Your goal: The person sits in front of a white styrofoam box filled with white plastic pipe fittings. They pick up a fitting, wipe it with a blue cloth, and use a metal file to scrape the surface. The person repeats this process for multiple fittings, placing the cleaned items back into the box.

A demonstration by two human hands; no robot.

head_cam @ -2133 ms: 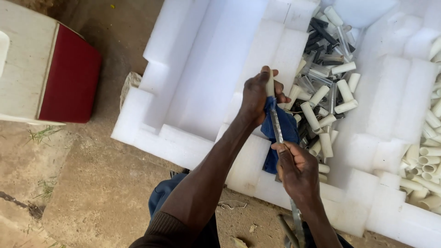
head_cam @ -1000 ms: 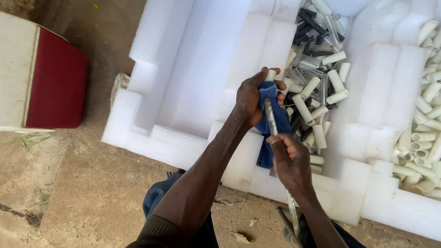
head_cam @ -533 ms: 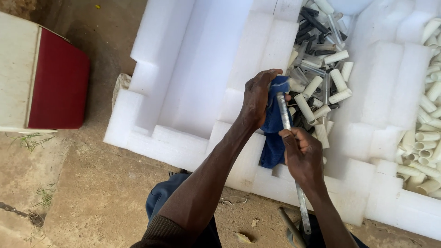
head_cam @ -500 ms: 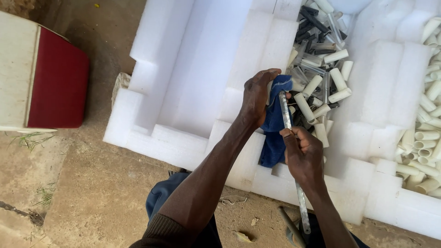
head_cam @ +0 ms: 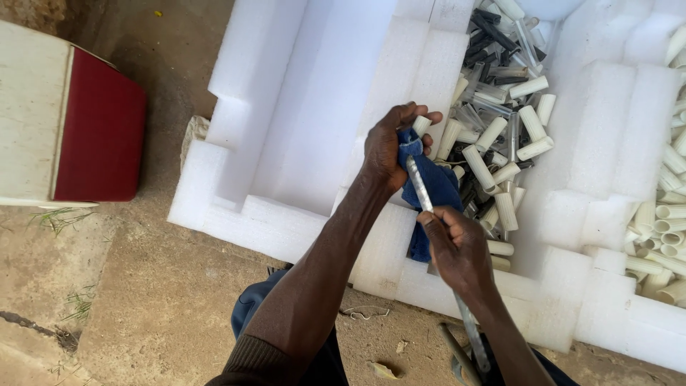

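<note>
Our left hand (head_cam: 389, 146) squeezes a blue cloth (head_cam: 429, 193) wrapped around the far end of a thin metal rod (head_cam: 421, 193). Our right hand (head_cam: 457, 246) grips the same rod nearer to us. Both hands are over a big white foam tray (head_cam: 300, 107). Just to the right lies a pile of short cream tubes (head_cam: 500, 157). Far left sits a red and white box (head_cam: 71, 136) on the dirt floor (head_cam: 143, 307).

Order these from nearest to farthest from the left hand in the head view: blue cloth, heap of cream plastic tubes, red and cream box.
1. Blue cloth, gripped by the left hand.
2. Heap of cream plastic tubes, just right.
3. Red and cream box, far left on the ground.
</note>
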